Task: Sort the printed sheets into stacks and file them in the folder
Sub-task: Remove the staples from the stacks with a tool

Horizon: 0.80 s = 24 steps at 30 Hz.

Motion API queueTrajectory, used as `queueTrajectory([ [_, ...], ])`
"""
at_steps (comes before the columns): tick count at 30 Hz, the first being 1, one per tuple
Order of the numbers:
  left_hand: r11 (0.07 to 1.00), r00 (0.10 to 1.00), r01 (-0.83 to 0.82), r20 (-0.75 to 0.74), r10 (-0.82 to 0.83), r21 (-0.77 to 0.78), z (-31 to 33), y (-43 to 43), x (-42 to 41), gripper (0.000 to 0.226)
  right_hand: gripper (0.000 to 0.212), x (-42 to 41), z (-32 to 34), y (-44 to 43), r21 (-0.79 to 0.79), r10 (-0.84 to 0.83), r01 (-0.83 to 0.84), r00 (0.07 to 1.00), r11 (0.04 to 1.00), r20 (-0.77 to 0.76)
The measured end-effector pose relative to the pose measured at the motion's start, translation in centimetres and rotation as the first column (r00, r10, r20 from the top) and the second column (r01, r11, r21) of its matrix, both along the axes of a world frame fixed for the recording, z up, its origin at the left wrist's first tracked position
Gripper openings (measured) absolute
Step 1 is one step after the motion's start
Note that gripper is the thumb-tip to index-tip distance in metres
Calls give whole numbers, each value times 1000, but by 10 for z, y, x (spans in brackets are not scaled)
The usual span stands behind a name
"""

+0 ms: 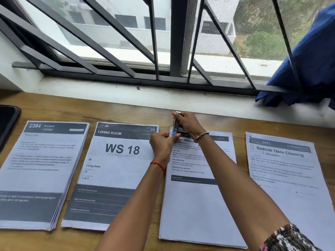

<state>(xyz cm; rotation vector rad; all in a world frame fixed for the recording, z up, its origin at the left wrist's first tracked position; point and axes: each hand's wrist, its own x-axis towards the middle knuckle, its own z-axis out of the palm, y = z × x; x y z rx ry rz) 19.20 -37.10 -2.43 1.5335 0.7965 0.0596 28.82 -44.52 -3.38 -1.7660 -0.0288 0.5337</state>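
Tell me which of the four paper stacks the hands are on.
The third stack from the left, between WS 18 and Bedside Table Cleaning: the left hand pinches its top-left corner, the right hand holds a stapler there. The others lie untouched.

A wooden table (126, 109) stands along the wall under the window, and four stacks of printed sheets lie on it side by side in one row. From left to right they are the Kitchen stack (41, 169), the Living Room stack (112, 171) with "WS 18" on top, the Sorting stack (195, 205) and the Bedside Table Cleaning stack (290, 178). A dark phone (7, 124) lies at the left edge of the table, near the Kitchen stack.
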Motion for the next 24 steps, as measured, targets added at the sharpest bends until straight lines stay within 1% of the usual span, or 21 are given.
queueTrajectory([
  [2,999,999,38,7,-38,19,-1,1,-2,28,32,1,1,0,-20,0,0,1000,1000,-16],
  [4,995,995,96,28,-96,4,-2,4,-3,27,38,2,5,0,-43,-4,3,999,999,-36],
  [6,988,988,147,54,-145,-37,2,5,-4,21,37,1,10,1,-15,-23,22,999,1000,-47],
  [8,978,978,198,76,-193,-62,7,5,-4,12,33,-1,16,3,65,-109,114,991,991,-72],
  [10,969,969,237,85,-231,-67,10,7,-5,10,27,-2,21,5,223,-251,280,956,934,-149],
  [12,962,961,267,91,-262,-48,14,9,-8,15,26,1,27,8,362,-373,438,897,823,-237],
  [14,959,956,280,75,-283,45,18,14,-11,37,29,6,35,11,437,-435,524,851,731,-293],
  [15,958,962,263,50,-270,116,20,18,-13,48,29,7,40,14,450,-442,536,844,714,-304],
  [16,954,967,242,31,-251,175,21,24,-15,54,28,6,45,16,434,-441,525,851,732,-286],
  [17,948,970,226,37,-239,223,22,31,-17,53,25,3,49,20,388,-429,490,872,781,-238],
  [19,930,971,199,65,-229,308,23,50,-22,42,17,-5,54,30,245,-342,361,932,900,-119],
  [20,924,975,172,71,-209,342,23,61,-25,36,14,-11,54,38,186,-280,292,956,938,-89],
  [22,906,985,120,65,-159,406,22,86,-34,29,11,-25,54,54,103,-194,201,979,974,-67],
  [24,864,993,82,33,-113,496,19,112,-40,29,13,-37,53,71,26,-153,154,988,988,-27],
])
